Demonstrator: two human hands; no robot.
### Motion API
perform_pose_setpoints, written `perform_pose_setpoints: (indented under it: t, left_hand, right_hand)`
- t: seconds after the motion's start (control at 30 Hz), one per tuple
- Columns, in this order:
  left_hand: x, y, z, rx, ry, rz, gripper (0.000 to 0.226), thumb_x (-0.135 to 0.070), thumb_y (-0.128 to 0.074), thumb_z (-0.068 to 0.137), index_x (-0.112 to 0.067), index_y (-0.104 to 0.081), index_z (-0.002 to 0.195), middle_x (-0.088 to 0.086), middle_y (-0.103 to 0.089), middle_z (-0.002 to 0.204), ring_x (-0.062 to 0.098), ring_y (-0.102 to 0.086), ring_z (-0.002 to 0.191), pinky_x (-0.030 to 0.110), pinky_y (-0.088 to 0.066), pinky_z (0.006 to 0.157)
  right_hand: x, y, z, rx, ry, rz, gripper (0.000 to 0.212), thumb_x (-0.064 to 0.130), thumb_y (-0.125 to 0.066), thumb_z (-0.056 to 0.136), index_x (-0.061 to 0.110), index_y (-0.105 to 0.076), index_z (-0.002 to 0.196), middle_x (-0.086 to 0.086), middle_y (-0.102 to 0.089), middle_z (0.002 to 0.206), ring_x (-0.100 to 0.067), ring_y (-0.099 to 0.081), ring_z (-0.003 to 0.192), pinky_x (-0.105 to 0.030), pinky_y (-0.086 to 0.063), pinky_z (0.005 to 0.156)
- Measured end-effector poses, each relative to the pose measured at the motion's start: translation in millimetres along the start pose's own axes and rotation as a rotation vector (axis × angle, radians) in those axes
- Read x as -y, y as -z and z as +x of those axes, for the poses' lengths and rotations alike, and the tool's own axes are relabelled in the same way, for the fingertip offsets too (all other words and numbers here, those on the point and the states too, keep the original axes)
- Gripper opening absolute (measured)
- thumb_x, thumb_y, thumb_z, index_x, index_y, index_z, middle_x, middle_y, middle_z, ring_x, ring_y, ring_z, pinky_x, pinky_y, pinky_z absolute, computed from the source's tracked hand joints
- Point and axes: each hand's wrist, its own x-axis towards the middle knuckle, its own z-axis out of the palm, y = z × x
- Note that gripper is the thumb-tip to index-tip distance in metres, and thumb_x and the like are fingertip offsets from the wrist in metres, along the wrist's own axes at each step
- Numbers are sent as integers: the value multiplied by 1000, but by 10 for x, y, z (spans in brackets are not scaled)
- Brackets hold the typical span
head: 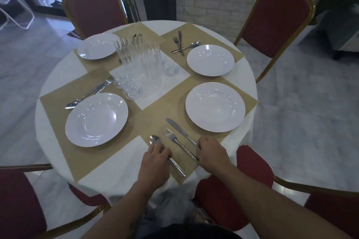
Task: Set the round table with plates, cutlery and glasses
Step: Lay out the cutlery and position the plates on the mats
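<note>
Left hand (155,158): fingers curled round the handle of a spoon (156,140) that lies on the near mat (147,124). Fork (181,146), then knife (178,129), flat on the same mat just right of the spoon. Right hand (211,151): fingers curled over the knife's handle, thumb at the fork's end. Round tabletop (116,170), white cloth, otherwise holds from the left: near-left plate (96,119) with loose cutlery (91,92) beside it; far-left plate (99,45); glasses (149,68) clustered upright at the centre; crossed cutlery (181,45); far-right plate (210,60); near-right plate (215,106), just beyond the knife.
</note>
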Motion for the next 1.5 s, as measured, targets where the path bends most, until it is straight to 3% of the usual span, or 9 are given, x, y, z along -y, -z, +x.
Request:
perform_pose_setpoints:
  t: [0.27,0.57,0.63,0.73,0.9,1.0,1.07,1.13,1.5]
  left_hand:
    - [-14,41,0,-6,1,-31,13,-19,-65,86,-25,-64,97,-6,-55,102,11,-45,84,20,-39,72]
    - [-382,385,537,-53,298,-522,19,-11,-55,92,-23,-66,102,-5,-59,106,10,-58,86,27,-47,83]
    - [-519,492,697,17,380,-567,22,-14,-51,93,-25,-63,108,-3,-63,108,6,-56,81,14,-40,70]
    - [-672,517,907,161,440,-655,26,-16,-48,93,-24,-57,116,-3,-63,103,0,-54,74,5,-33,53]
    - [-754,365,1137,287,547,-810,43,-16,-58,87,-17,-45,128,11,-68,99,17,-61,77,27,-44,58]
    - [-740,286,1206,296,556,-814,54,-13,-61,84,-10,-42,134,16,-61,117,24,-63,91,36,-56,73]
    - [-724,282,1221,260,612,-846,55,-12,-60,84,-12,-40,135,6,-59,103,30,-65,96,46,-58,85]
    - [-728,300,1230,243,646,-877,55,-11,-60,84,-15,-39,135,0,-56,92,31,-67,93,49,-58,86]
    - [-814,320,1231,291,657,-917,58,-9,-57,86,-14,-32,139,10,-62,96,31,-68,92,50,-58,85]
  right_hand:
    - [-73,16,31,-63,-80,155,9,20,-51,90,14,-58,93,-1,-59,96,-22,-56,90,-32,-40,71]
    - [-622,555,250,-332,-901,991,18,10,-51,77,5,-68,78,-13,-69,78,-29,-63,67,-30,-47,58]
    - [-689,652,390,-296,-893,987,14,8,-50,71,5,-63,68,-18,-68,75,-29,-61,64,-34,-47,58]
    - [-694,739,532,-235,-833,908,45,16,-48,62,6,-65,102,-15,-68,96,-35,-67,85,-38,-58,71]
    - [-552,726,492,-172,-823,937,56,13,-52,68,7,-50,124,-14,-63,109,-35,-65,91,-40,-61,63]
    - [-501,657,434,-146,-806,978,60,13,-50,60,9,-52,120,-12,-64,101,-35,-68,87,-44,-63,65]
    - [-444,663,368,-135,-786,1018,41,6,-51,63,12,-57,103,-11,-65,93,-33,-69,83,-45,-63,64]
    - [-407,686,307,-150,-762,1036,26,-3,-52,71,17,-56,87,-11,-66,87,-33,-70,81,-48,-63,68]
    - [-514,675,272,-177,-774,1018,21,-1,-51,79,14,-58,92,-12,-68,91,-29,-70,84,-39,-63,71]
